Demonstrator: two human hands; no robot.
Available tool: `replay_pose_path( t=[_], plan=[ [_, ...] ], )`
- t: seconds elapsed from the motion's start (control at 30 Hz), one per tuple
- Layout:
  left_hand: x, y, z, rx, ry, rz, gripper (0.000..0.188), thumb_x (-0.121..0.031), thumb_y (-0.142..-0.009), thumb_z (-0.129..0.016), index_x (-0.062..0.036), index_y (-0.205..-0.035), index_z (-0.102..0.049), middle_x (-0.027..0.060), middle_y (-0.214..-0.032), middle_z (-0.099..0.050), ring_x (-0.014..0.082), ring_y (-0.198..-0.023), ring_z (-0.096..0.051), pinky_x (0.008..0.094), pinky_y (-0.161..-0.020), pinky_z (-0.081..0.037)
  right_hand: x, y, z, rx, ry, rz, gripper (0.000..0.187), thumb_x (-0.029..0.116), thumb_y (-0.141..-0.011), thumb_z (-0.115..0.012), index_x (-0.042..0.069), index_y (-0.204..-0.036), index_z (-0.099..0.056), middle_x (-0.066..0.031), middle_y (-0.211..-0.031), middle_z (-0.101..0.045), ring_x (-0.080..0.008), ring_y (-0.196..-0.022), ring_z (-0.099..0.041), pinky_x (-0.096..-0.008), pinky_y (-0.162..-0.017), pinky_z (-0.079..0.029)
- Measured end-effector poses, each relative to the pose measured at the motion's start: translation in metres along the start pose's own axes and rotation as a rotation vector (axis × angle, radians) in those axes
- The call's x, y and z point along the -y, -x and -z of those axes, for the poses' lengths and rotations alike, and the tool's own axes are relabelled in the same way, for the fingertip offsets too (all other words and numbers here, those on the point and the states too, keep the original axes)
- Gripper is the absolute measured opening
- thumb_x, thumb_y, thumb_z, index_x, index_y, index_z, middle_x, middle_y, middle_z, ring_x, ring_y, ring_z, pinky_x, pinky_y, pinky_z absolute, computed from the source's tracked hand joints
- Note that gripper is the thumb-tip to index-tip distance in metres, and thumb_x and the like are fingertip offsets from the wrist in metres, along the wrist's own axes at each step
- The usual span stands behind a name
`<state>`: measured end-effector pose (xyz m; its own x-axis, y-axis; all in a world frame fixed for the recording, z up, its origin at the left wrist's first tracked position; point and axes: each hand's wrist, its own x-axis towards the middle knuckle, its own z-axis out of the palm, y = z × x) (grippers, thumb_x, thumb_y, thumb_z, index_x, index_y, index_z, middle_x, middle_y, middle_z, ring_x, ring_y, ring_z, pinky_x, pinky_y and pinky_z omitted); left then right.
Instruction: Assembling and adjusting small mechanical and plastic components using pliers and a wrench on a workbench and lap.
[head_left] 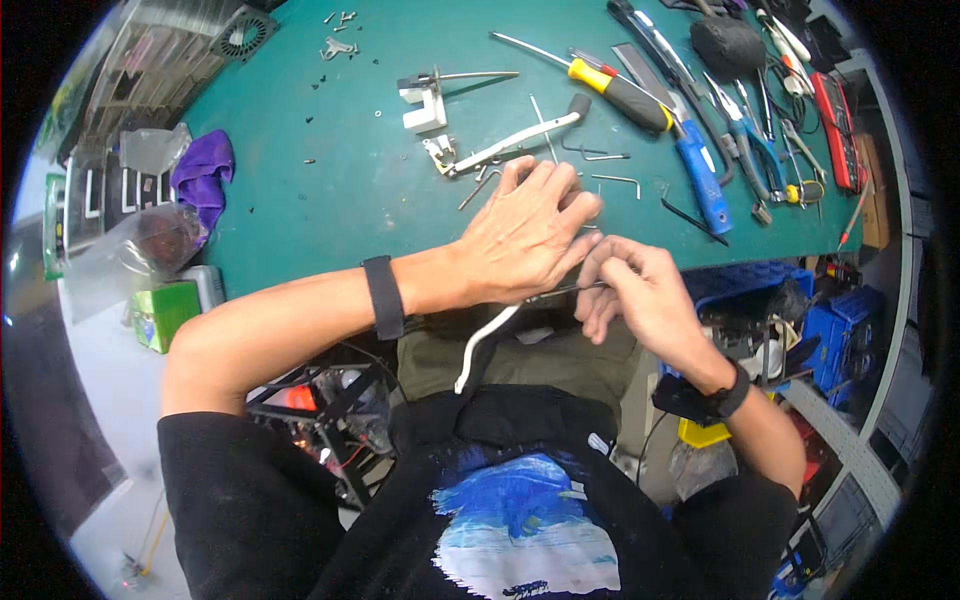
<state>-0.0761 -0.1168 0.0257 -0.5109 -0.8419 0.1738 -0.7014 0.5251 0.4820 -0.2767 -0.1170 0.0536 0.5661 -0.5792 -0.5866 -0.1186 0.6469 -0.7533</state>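
1. Left hand (535,225): fingers half curled at the near edge of the counter (310,220); any hold is hidden.
2. White curved lever (478,345): just nearer than this hand.
3. Right hand (645,295): fingers bent, pinching a thin dark rod (562,291).

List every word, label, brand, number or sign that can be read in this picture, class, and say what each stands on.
None reads clearly.
Black shirt: dark, writing-like marks at the bottom of its blue-and-white print, too blurred to read.
Green box: pale marks, too small to read.
White curved part near the left hand: no lettering shows.
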Motion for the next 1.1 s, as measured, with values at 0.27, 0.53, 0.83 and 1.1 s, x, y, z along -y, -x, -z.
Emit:
replay_pose_path(
  t=[0.27,0.53,0.83,1.1],
  plan=[
    [0.006,-0.015,0.006,0.155,0.077,-0.049,0.027,-0.026,-0.095,-0.057,-0.0033,-0.11,-0.054,0.0153,-0.102,-0.05,0.0322,-0.1,-0.051,0.0462,-0.096,-0.034,-0.019,0.011,-0.01,-0.14,-0.072,0.077,0.018,0.009,-0.096,-0.043,-0.004,-0.094,-0.056,-0.0125,-0.067,-0.064,-0.0159,-0.052,-0.062,-0.028,-0.047,-0.05],
    [0.0,-0.018,0.006,0.135,0.02,0.013,0.024,-0.019,-0.092,-0.062,-0.0043,-0.109,-0.054,0.0141,-0.106,-0.053,0.0331,-0.104,-0.051,0.0457,-0.096,-0.034,-0.011,0.02,-0.017,-0.215,-0.077,0.068,0.013,0.01,-0.096,-0.048,-0.002,-0.098,-0.053,-0.0114,-0.066,-0.064,-0.0163,-0.056,-0.063,-0.0303,-0.051,-0.049],
    [0.002,-0.016,0.003,0.119,-0.009,-0.012,0.022,-0.021,-0.091,-0.064,-0.0055,-0.106,-0.057,0.013,-0.106,-0.053,0.0317,-0.1,-0.052,0.0478,-0.095,-0.034,-0.001,0.025,-0.038,-0.375,0.13,0.038,0.015,0.012,-0.097,-0.049,-0.001,-0.104,-0.047,-0.0166,-0.069,-0.066,-0.0268,-0.063,-0.068,-0.0401,-0.061,-0.053],
    [0.004,-0.017,0.003,0.112,0.05,-0.056,0.021,-0.017,-0.09,-0.061,-0.0089,-0.108,-0.056,0.0124,-0.104,-0.052,0.0311,-0.104,-0.051,0.0481,-0.098,-0.033,0.009,0.021,-0.026,-0.273,-0.395,-0.336,0.031,0.007,-0.099,-0.045,-0.014,-0.121,-0.044,-0.0282,-0.098,-0.067,-0.0349,-0.091,-0.071,-0.0364,-0.081,-0.061]
  ],
)
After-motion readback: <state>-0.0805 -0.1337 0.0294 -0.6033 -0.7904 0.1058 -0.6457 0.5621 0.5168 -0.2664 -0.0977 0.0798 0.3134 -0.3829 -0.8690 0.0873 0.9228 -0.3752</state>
